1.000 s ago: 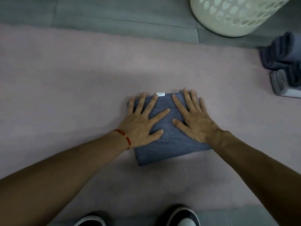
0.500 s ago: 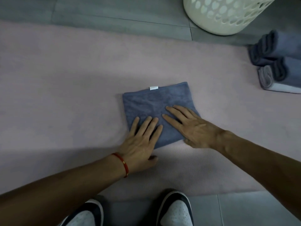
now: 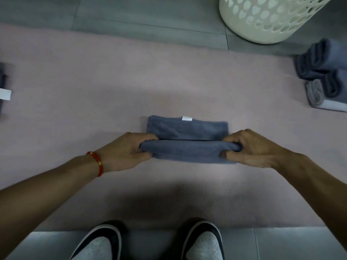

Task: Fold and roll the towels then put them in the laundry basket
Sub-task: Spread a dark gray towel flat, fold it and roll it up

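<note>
Blue towel (image 3: 187, 139) is laid on the pink mat (image 3: 93, 91), roughly centre of view, folded small. Its near edge is turned up and over into a thick roll; the flat far part is left exposed, with a white tag (image 3: 187, 118) seen at the far edge.

Left hand (image 3: 124, 152) is closed on the left end of the roll, fingers curled over the top, thumb underneath at the near side. A red bracelet (image 3: 96, 163) is worn on that wrist. Right hand (image 3: 249, 147) is closed on the right end of the roll in the same way, with cloth pinched between thumb and fingers. Both hands are held level, one at each end, roll spanned between them.

Laundry basket (image 3: 262, 17), cream with heart-shaped holes, is stood on the grey floor (image 3: 131, 15) beyond the mat, far right, well apart from the towel. Rolled towels (image 3: 323, 72) are stacked at the right edge of the mat, near the basket; the exact count cannot be told. Dark cloth (image 3: 2, 81) is partly cut off at the left edge. Two shoes (image 3: 150, 244) are seen at the bottom, toes just at the mat's near edge.
</note>
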The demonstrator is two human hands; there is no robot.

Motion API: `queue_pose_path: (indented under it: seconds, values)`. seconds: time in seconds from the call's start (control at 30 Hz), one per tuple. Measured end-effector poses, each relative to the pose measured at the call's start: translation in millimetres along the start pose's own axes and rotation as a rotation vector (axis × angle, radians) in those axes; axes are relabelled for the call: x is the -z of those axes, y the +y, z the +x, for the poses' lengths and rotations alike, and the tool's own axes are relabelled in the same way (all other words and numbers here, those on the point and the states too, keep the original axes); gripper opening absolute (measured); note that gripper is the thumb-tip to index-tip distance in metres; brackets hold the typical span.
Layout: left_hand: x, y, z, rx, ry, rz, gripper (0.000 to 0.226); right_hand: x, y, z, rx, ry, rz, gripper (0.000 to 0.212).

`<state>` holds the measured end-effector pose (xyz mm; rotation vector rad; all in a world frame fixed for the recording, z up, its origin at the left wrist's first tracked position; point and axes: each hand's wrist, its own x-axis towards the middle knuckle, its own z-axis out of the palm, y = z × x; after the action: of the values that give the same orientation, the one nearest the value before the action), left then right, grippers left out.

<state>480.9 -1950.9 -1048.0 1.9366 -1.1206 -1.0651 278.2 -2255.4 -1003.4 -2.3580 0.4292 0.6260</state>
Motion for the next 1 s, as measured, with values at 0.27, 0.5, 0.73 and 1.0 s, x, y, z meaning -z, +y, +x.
queue_pose_path:
  seconds: [0.27, 0.5, 0.73, 1.0]
  values:
    - [-6.6, 17.4, 31.5, 0.330, 0.494, -0.060, 0.015, -10.4, -5.1, 18.7, -0.206, 0.462, 0.290, 0.019]
    - [-7.3, 15.1, 43.9, 0.449, 0.565, -0.043, 0.023, -36.5, -38.1, 37.7, -0.245, 0.846, -0.261, 0.046]
    - [-4.3, 14.9, 46.5, 0.462, 0.561, -0.079, 0.032, -71.4, -41.5, 68.1, -0.166, 0.560, -0.473, 0.061]
    - [11.2, 19.8, 62.5, 0.522, 0.388, 0.067, 0.011, -61.3, -8.9, 75.5, 0.034, 0.581, -0.054, 0.054]
